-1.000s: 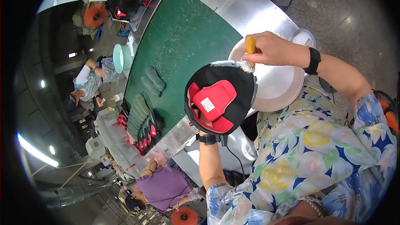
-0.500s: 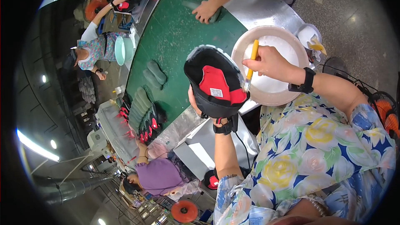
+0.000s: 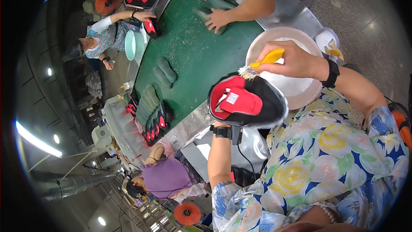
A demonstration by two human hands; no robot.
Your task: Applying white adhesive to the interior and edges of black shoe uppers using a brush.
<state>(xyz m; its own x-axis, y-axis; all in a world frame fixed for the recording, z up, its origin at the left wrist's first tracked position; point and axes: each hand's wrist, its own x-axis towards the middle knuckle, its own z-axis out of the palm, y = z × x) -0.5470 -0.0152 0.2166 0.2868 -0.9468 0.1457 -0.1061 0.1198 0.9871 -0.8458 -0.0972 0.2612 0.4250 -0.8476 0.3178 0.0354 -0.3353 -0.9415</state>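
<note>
A black shoe upper (image 3: 272, 92) with a red lining (image 3: 244, 102) and a white label rests on my left hand (image 3: 221, 124). That hand grips it from beneath, and its fingers are mostly hidden. My right hand (image 3: 292, 60) is closed around the yellow handle of a brush (image 3: 270, 58). The pale bristles meet the upper's far edge, on its left part. White paste coats the rim of the upper nearest me. Just beyond, partly behind my right hand, stands a wide pale basin (image 3: 257, 43) holding white liquid.
On the green conveyor belt (image 3: 189, 60) lie several grey-green soles (image 3: 148, 101) and black-red uppers (image 3: 156, 126). Across it, a co-worker's hands (image 3: 219, 19) handle soles. Another co-worker's hand (image 3: 143, 16) touches an upper. A small white tub (image 3: 324, 38) stands beside the basin.
The shoe upper has turned and moved right in my left hand. The brush has gone from its right edge to its far left edge, its handle now tilted flatter.
</note>
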